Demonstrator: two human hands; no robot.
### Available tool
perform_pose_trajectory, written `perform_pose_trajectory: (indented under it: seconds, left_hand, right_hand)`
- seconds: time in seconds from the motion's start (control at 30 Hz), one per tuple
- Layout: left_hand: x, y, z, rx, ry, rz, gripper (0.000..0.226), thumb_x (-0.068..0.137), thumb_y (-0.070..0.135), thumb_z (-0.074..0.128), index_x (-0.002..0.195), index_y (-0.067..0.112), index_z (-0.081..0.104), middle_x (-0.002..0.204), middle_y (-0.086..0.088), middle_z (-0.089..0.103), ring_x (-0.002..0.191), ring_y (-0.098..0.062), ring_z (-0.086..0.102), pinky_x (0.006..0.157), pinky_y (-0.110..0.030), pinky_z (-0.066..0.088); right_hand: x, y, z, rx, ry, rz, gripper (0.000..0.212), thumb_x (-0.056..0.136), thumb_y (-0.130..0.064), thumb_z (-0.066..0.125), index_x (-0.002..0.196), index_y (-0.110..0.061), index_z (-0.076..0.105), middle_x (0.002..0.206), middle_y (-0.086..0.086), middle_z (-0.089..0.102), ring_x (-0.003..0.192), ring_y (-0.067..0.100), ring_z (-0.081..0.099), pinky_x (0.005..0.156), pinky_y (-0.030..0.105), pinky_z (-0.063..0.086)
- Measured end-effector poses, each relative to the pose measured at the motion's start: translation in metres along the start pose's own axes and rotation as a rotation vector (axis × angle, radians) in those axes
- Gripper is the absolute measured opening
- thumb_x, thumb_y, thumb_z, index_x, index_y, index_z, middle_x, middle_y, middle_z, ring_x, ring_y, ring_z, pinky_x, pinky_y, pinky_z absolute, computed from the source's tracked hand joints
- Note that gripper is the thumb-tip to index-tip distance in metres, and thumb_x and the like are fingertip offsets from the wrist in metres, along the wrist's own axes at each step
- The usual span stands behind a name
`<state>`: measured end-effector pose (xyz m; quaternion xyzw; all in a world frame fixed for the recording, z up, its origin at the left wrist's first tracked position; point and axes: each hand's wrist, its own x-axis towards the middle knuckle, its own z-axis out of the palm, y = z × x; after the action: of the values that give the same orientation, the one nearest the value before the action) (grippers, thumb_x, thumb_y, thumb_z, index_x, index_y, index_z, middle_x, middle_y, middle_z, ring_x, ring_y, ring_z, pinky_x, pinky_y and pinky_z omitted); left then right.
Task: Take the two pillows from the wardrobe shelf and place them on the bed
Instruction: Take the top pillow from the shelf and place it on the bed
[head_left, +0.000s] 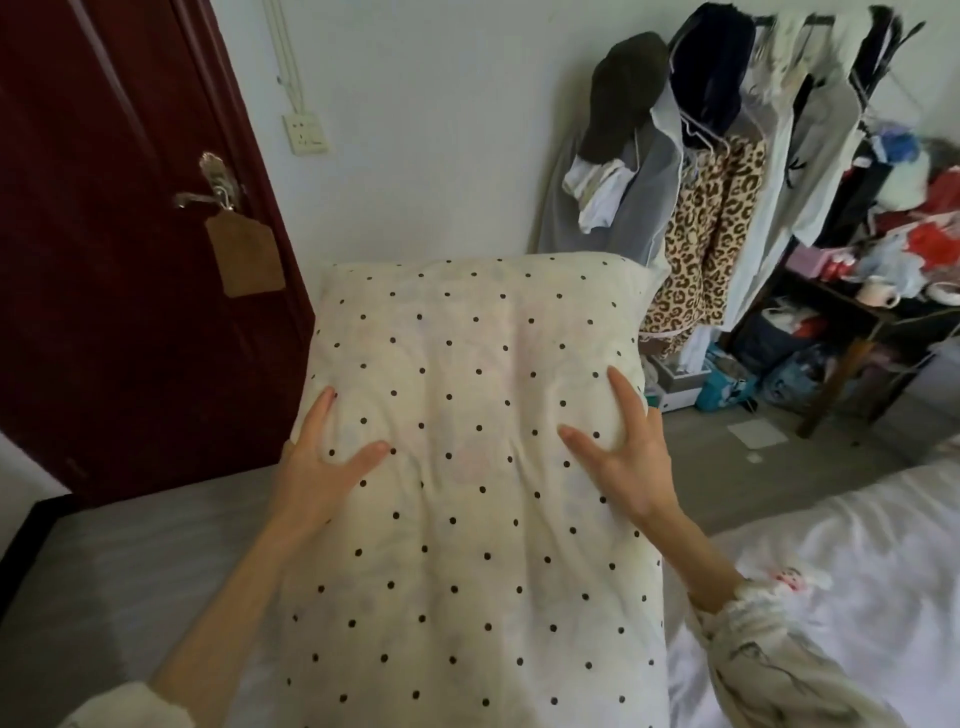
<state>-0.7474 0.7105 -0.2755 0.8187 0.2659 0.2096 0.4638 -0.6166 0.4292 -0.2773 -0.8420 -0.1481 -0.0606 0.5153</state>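
A cream pillow with black polka dots (467, 467) fills the middle of the head view, held up in front of me. My left hand (317, 467) grips its left edge, thumb pressed into the top face. My right hand (628, 457) grips its right edge in the same way. The bed (841, 561), under a white sheet, lies at the lower right, partly beneath the pillow's near end. A second pillow and the wardrobe are not in view.
A dark red door (104, 260) with a metal handle and a hanging tag stands at the left. A clothes rack (727, 156) full of garments and a cluttered shelf (883, 291) line the far right. Grey floor (779, 467) runs between them and the bed.
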Motion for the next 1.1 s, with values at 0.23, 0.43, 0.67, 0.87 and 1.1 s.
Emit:
perform_pose_trajectory:
  seconds: [0.23,0.43,0.67,0.87,1.1]
  left_hand:
    - [0.131,0.031,0.052,-0.022,-0.125,0.036,0.094,0.057,0.064,0.071,0.136,0.053,0.022,0.144,0.005,0.036,0.13,-0.019,0.036,0.108,-0.046,0.032]
    - [0.237,0.037,0.126,-0.032,-0.317,0.093,0.093,0.06,0.066,0.068,0.136,0.055,0.017,0.142,0.01,0.04,0.129,-0.021,0.038,0.106,-0.049,0.034]
    - [0.361,0.056,0.219,-0.055,-0.591,0.18,0.094,0.062,0.063,0.07,0.137,0.055,0.015,0.144,0.006,0.037,0.13,-0.021,0.037,0.107,-0.048,0.033]
    - [0.424,0.098,0.29,-0.017,-0.727,0.294,0.093,0.06,0.069,0.065,0.137,0.055,0.015,0.142,0.002,0.038,0.127,-0.023,0.04,0.102,-0.045,0.034]
    - [0.436,0.138,0.391,-0.105,-0.952,0.384,0.091,0.07,0.051,0.072,0.143,0.042,0.018,0.151,0.009,0.029,0.134,-0.016,0.032,0.105,-0.033,0.03]
  right_hand:
    - [0.107,0.016,0.007,-0.028,0.109,0.049,0.077,0.064,-0.067,0.063,0.128,-0.063,0.019,0.128,-0.004,0.035,0.117,0.021,0.046,0.089,0.036,0.042]
    - [0.18,0.05,0.012,-0.104,0.228,0.184,0.077,0.064,-0.069,0.063,0.126,-0.065,0.018,0.119,-0.007,0.035,0.101,0.017,0.047,0.081,0.034,0.043]
    - [0.252,0.083,0.024,-0.156,0.443,0.354,0.076,0.062,-0.068,0.064,0.125,-0.064,0.022,0.117,-0.009,0.034,0.098,0.016,0.048,0.076,0.03,0.041]
    - [0.286,0.097,0.008,-0.187,0.631,0.441,0.076,0.06,-0.067,0.066,0.123,-0.066,0.023,0.113,-0.01,0.035,0.093,0.009,0.049,0.078,0.028,0.04]
    - [0.296,0.139,-0.035,-0.276,0.766,0.552,0.078,0.063,-0.064,0.068,0.127,-0.063,0.023,0.118,-0.01,0.034,0.098,0.011,0.044,0.08,0.03,0.037]
